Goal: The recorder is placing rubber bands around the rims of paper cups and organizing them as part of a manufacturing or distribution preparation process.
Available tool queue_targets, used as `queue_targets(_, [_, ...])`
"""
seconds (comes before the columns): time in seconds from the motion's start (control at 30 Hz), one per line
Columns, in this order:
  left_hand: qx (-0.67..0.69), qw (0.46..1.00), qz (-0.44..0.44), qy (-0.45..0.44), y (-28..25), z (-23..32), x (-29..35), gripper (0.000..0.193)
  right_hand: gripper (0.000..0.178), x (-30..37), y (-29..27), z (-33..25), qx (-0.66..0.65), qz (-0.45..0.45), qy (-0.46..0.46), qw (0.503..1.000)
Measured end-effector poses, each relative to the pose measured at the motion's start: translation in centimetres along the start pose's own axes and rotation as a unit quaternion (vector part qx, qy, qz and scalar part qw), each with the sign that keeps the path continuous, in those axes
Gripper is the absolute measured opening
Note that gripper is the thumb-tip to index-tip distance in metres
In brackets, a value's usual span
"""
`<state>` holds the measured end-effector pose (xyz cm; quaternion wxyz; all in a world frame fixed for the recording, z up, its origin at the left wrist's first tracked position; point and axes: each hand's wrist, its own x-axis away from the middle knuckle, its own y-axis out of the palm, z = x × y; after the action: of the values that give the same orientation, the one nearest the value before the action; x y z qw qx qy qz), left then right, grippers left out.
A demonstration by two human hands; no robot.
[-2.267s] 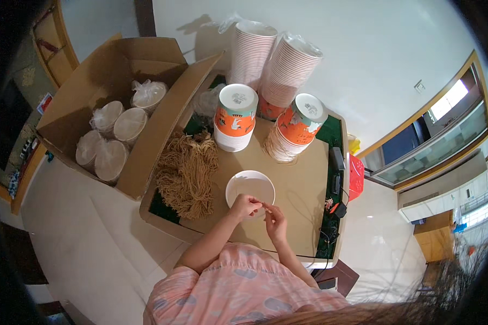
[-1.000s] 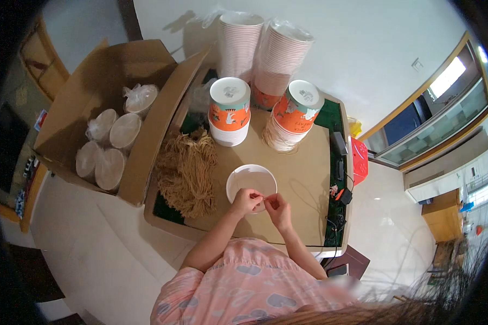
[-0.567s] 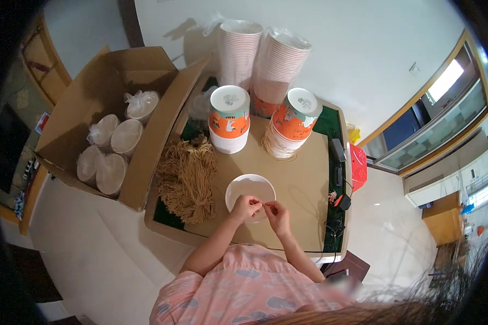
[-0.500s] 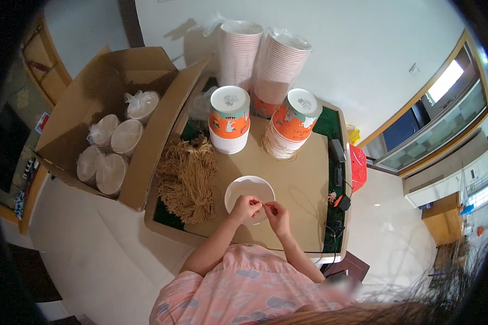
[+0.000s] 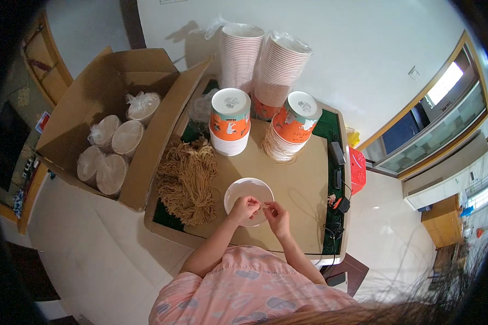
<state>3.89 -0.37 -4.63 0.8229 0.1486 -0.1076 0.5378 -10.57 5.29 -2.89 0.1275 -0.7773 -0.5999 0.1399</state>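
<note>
My left hand (image 5: 245,209) and my right hand (image 5: 277,218) meet over a white paper bucket (image 5: 249,184) that stands mouth up near the table's front edge. Thumb and fingertips of both are pinched together on a short piece of thin tan string (image 5: 262,206), small and partly hidden by the fingers. To the left lies a thick bundle of tan strings (image 5: 187,184). Beyond the bucket, two upside-down stacks of orange-printed buckets rise: the left stack (image 5: 230,127) is plain, while string loops (image 5: 279,150) hang round the right stack (image 5: 297,122).
Two tall stacks of white buckets (image 5: 241,57) in clear plastic stand at the back by the wall. An open cardboard box (image 5: 162,130) with several wrapped bucket stacks is at the left. Black adapters and cables (image 5: 336,230) run along the table's right edge, beside a red plastic stool (image 5: 358,168).
My fingertips have shifted slightly, and a little more of the string shows between them. The view has tilted a little; the bucket and stacks stay in place.
</note>
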Motion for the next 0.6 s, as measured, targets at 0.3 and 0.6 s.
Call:
queue_targets(0.3, [-0.025, 1.0, -0.006, 0.018, 0.1, 0.0, 0.2, 0.012, 0.01, 0.0, -0.2, -0.7, 0.022, -0.001, -0.074, 0.997])
queue_targets(0.6, [0.026, 1.0, 0.01, -0.004, 0.4, 1.3, 0.6, 0.017, 0.006, 0.0, -0.4, -0.9, 0.048, 0.01, -0.057, 0.997])
